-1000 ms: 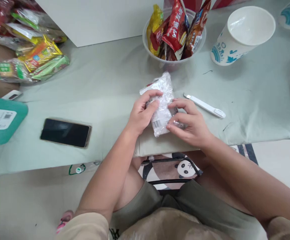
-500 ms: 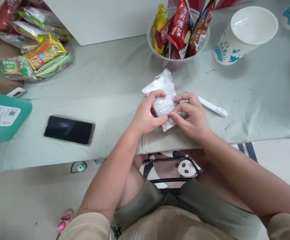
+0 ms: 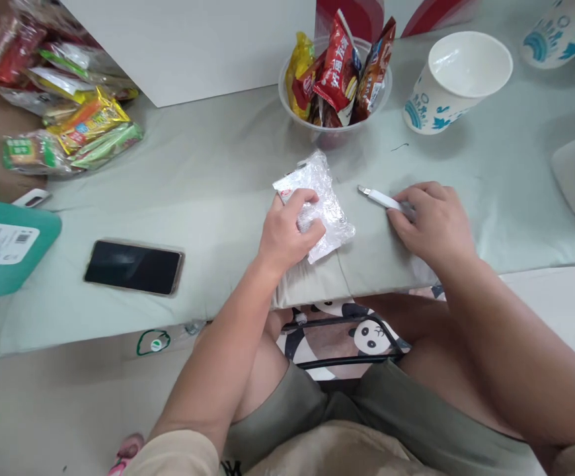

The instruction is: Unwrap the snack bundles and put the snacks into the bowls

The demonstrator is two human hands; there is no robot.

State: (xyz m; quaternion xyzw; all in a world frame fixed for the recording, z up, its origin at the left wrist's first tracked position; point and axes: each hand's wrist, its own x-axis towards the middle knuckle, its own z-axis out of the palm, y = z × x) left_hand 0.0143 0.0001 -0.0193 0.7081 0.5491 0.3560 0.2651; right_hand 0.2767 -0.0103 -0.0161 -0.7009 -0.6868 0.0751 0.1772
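Observation:
A flat package in clear bubble wrap lies on the cloth-covered table, a white panel with a small red mark showing at its upper left corner. My left hand grips its left side, thumb and index finger curled over the top. To the right, my right hand has its fingers around the handle of a white utility knife. The knife's metal tip points left toward the package, apart from it. Beneath the right wrist a pale, see-through scrap is partly hidden.
Beyond the package stands a clear plastic bowl of wrapped snacks. Paper cups stand at the right. A phone lies left, near a green container and a pile of packaged snacks. A white box stands at the back.
My right hand has left the bubble wrap, moved right and closed on the utility knife. My left hand stays on the package. The view has shifted slightly.

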